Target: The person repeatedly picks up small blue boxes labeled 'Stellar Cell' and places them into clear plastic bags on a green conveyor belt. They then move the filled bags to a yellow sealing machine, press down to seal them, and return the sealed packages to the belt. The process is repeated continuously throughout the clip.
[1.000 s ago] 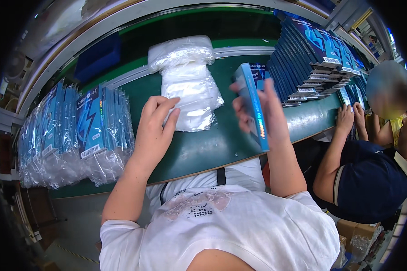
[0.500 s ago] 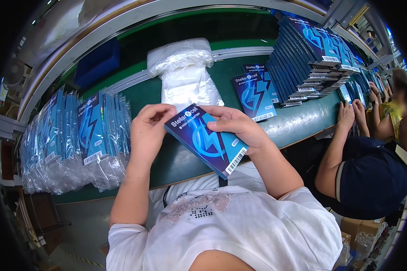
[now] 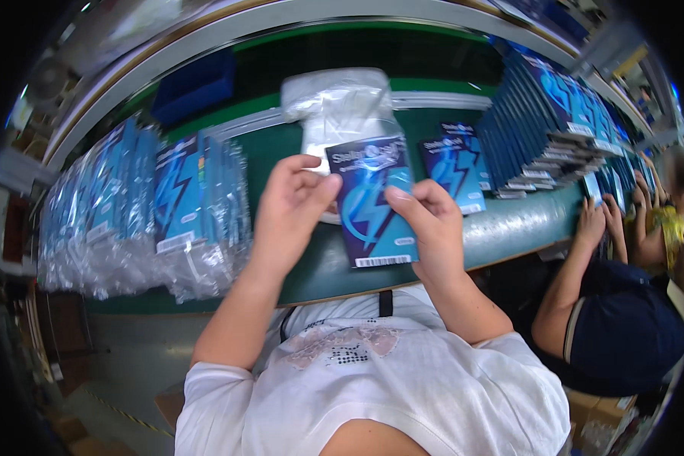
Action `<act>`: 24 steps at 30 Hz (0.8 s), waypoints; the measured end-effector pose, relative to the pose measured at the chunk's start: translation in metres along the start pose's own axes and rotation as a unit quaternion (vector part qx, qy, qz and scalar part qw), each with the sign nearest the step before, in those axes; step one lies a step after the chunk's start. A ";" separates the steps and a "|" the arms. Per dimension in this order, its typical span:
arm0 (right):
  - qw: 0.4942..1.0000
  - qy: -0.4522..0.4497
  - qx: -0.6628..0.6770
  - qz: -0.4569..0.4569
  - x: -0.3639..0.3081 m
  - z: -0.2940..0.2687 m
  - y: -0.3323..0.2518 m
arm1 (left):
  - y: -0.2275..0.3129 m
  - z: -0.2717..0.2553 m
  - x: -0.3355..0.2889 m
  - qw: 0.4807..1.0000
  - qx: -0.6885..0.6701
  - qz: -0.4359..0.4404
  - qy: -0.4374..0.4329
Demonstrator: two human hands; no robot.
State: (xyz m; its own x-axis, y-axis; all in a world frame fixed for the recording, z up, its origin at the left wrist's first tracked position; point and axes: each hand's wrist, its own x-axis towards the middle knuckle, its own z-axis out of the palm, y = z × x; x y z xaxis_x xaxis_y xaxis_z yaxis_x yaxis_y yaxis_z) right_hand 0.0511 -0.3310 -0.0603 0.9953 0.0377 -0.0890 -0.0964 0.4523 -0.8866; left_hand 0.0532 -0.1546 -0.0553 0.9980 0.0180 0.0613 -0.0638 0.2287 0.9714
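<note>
A flat blue box (image 3: pixel 376 209) with a lightning-bolt print and a barcode along its lower edge is held up before me, its front facing me. Gripping its right side is my right hand (image 3: pixel 437 228), thumb on the front and fingers partly hidden behind. My left hand (image 3: pixel 292 205) is at the upper left edge, its thumb against the box and its fingers curled. Just behind the box lies a stack of clear plastic bags (image 3: pixel 338 102), partly covered by it. More such boxes (image 3: pixel 456 171) lie flat to the right of my right hand.
Bagged blue boxes (image 3: pixel 178 197) stand in rows at the left of the green table (image 3: pixel 311 277). A tall stack of boxes (image 3: pixel 536 121) leans at the right. A blue bin (image 3: pixel 194 87) sits at the back left. Co-workers' hands (image 3: pixel 596 220) handle boxes at the far right.
The box has turned from a slant to nearly upright and come up, its front facing me. My left hand has shifted from its upper corner to its left edge. The whole view has swung slightly.
</note>
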 end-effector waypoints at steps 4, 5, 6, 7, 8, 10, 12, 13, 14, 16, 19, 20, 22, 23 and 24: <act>0.984 -0.012 -0.173 -0.032 -0.003 0.009 0.001 | -0.011 0.020 -0.011 0.982 -0.179 -0.058 -0.007; 0.980 -0.026 -0.198 -0.008 0.000 0.000 0.004 | -0.012 0.019 -0.007 0.974 -0.222 -0.033 -0.025; 0.980 -0.078 -0.181 -0.001 0.000 -0.001 -0.002 | -0.009 0.015 -0.003 0.960 -0.277 -0.029 -0.044; 0.975 -0.121 -0.184 -0.039 0.000 -0.006 -0.003 | -0.008 0.012 0.002 0.955 -0.292 -0.032 -0.039; 0.960 -0.164 -0.217 -0.064 -0.004 -0.005 -0.009 | -0.007 0.010 0.004 0.953 -0.300 -0.050 -0.006; 0.944 -0.169 -0.276 -0.068 -0.010 -0.003 -0.029 | 0.002 0.012 0.001 0.945 -0.317 -0.072 -0.034; 0.907 -0.224 -0.269 -0.233 0.003 -0.002 -0.028 | 0.004 0.024 -0.015 0.949 -0.283 -0.109 -0.083; 0.895 -0.141 -0.315 -0.283 0.004 0.004 -0.029 | 0.007 0.028 -0.022 0.949 -0.258 -0.129 -0.126; 0.873 -0.060 -0.354 -0.331 0.004 0.009 -0.030 | 0.011 0.031 -0.029 0.948 -0.229 -0.147 -0.166; 0.871 -0.022 -0.258 -0.417 0.001 -0.007 -0.031 | 0.002 0.029 -0.029 0.953 -0.168 -0.094 -0.233; 0.855 -0.010 -0.190 -0.483 -0.001 0.002 -0.038 | 0.006 0.023 -0.025 0.954 -0.115 -0.153 -0.232; 0.854 -0.041 -0.219 -0.471 -0.005 0.008 -0.039 | 0.009 0.023 -0.026 0.943 -0.168 -0.176 -0.228; 0.864 -0.148 -0.278 -0.392 -0.017 0.016 -0.033 | 0.015 0.022 -0.028 0.914 -0.270 -0.216 -0.214; 0.864 -0.188 -0.315 -0.345 -0.027 0.021 -0.027 | 0.009 0.024 -0.028 0.897 -0.323 -0.207 -0.220; 0.831 -0.281 -0.338 -0.342 -0.031 0.031 -0.024 | 0.011 0.024 -0.031 0.907 -0.317 -0.205 -0.186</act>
State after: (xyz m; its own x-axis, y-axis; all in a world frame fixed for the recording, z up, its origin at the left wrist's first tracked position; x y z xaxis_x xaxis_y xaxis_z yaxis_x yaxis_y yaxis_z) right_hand 0.0227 -0.3157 -0.0222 0.6467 0.4737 0.5978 0.7000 -0.0574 -0.7118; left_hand 0.0218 -0.1755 -0.0411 0.8631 -0.4973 -0.0877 0.4411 0.6580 0.6104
